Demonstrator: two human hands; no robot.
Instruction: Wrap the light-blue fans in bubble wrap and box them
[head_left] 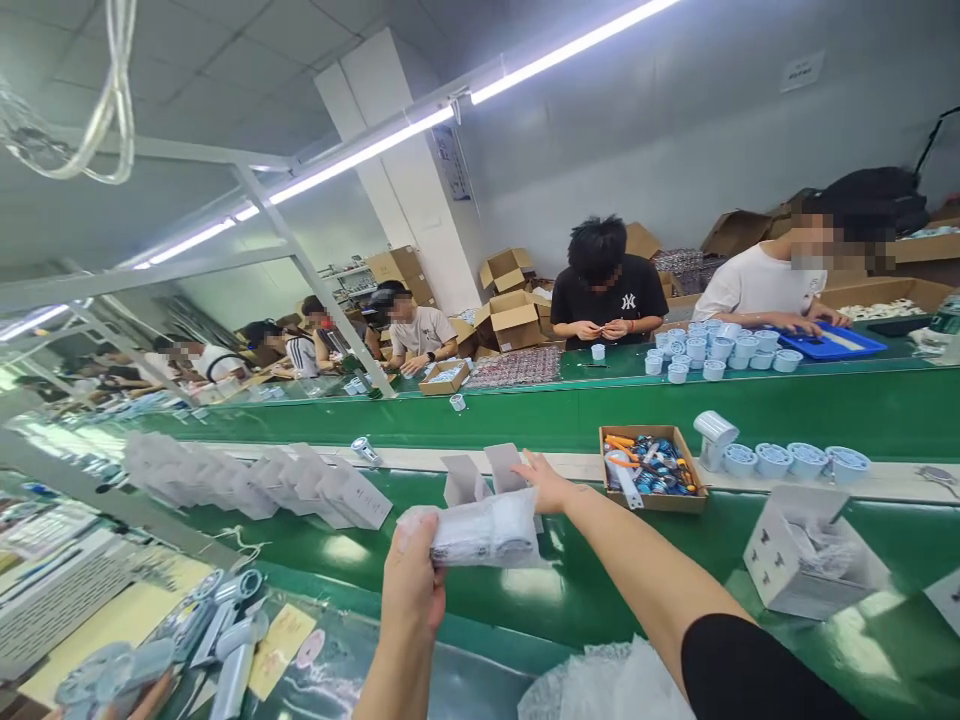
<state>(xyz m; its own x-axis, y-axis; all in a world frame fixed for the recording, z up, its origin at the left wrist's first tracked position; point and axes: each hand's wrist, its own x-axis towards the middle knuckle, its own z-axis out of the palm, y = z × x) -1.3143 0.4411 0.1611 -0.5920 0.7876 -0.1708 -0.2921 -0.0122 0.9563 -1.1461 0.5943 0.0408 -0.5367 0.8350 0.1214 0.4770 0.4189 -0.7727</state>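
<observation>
My left hand (416, 565) is closed on a bagged item (487, 532), a pale object in a translucent plastic bag, held level above the green work surface. Just behind the bag, my right hand (544, 482) reaches to a white open box (506, 468), its fingers at the box's edge and partly hidden by the bag. Another white box (463, 482) stands directly left of that one. Farther left is a row of open white boxes (300, 485).
A cardboard tray (652, 470) of tools and round light blue parts (772, 460) lie right of centre. An open white box (810, 560) holds plastic wrapping. Pale blue parts (232, 640) lie lower left, near another person's hand. Several people sit across the green bench (510, 410).
</observation>
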